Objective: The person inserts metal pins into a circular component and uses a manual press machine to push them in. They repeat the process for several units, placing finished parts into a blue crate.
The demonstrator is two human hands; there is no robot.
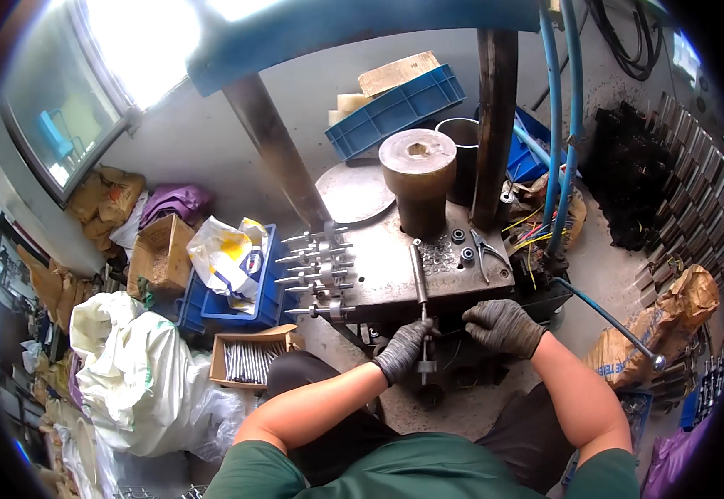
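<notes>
My left hand [403, 351], in a dark grey glove, is closed around a slim metal shaft [419, 279] at the front edge of the steel press table [370, 287]. The shaft's thicker upper part lies over the table; a small metal block [426, 366] sits low on it, below my hand. To the right, my gloved right hand [505, 327] is closed, its fingers curled; whatever they hold is hidden. Pliers [483, 253] lie with handles spread near two ringed bushings [467, 256] and several small metal rings [439, 260]. Several pointed shafts with fittings [320, 274] line the table's left edge.
A thick metal cylinder [418, 179] stands upright between two press posts [495, 125]. A cardboard box of metal rods [249, 359] and a blue crate [274, 287] are at left. A ball-ended lever [611, 320] and blue hoses [574, 108] rise at right, by a paper sack [661, 333].
</notes>
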